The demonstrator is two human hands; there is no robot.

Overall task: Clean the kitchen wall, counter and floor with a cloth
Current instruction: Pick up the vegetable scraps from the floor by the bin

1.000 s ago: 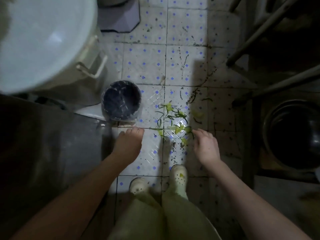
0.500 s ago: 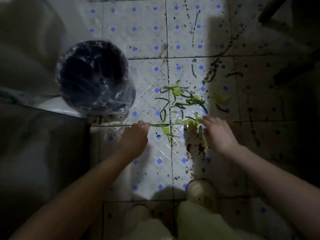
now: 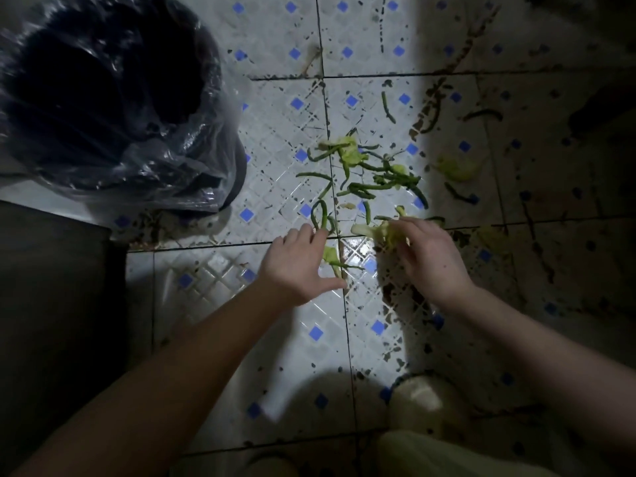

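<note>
Pale green fabric of my trouser leg (image 3: 430, 452) and a light shoe (image 3: 423, 404) sit nearest, at 5 o'clock in my view. They are on the tiled floor (image 3: 292, 339), which is white with small blue diamonds. Dark dirt specks (image 3: 406, 294) dot the tiles just beyond the shoe.

Both my forearms run up from the bottom edge toward the middle. My left hand (image 3: 303, 266) is released, with fingers straight and the thumb spread toward 3 o'clock. Its fingertips are at a curled green strip (image 3: 320, 215), and a small leaf piece (image 3: 330, 254) lies on the floor between fingers and thumb.

My right hand (image 3: 426, 256), at 3 o'clock of the left and apart from it, has its fingers bent round a pale leaf scrap (image 3: 382, 232), grasping it low over the floor.

At 12 o'clock of both hands a loose scatter of vegetable strips (image 3: 371, 185) lies on the floor, near the fingers. Farther out at 2 o'clock, in shadow, lies another leafy bit (image 3: 454, 168).

At 10 o'clock, well apart from my left hand, a dark bin (image 3: 239, 166) with a clear plastic liner (image 3: 179, 156) stands on the floor.
</note>
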